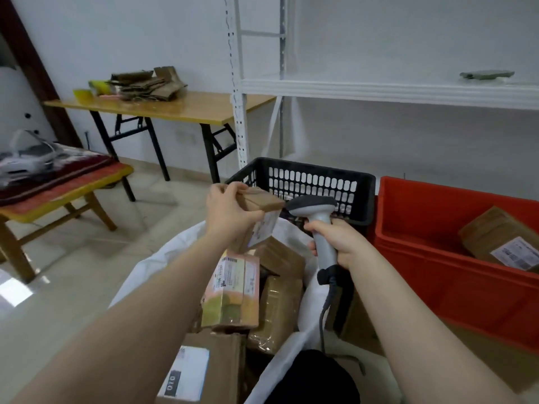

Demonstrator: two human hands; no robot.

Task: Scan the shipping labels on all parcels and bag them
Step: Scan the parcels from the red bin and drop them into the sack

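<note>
My left hand (227, 211) grips a small brown parcel (259, 205) above the open white bag (163, 258). Its white shipping label (264, 228) faces down and to the right. My right hand (335, 240) holds a grey handheld scanner (318, 217) by the handle, its head pointing left at the parcel, a short gap away. Inside the bag lie several parcels, among them a pink and green box (233, 290) with a label and a brown box (204, 365) with a white label. One more brown labelled parcel (501, 237) lies in the red bin (437, 258).
A black slotted crate (309, 176) stands behind my hands, the red bin to its right. White metal shelving (379, 88) runs along the back wall. A folding table (163, 109) with flattened cardboard stands at the back left, a low wooden bench (58, 193) at left.
</note>
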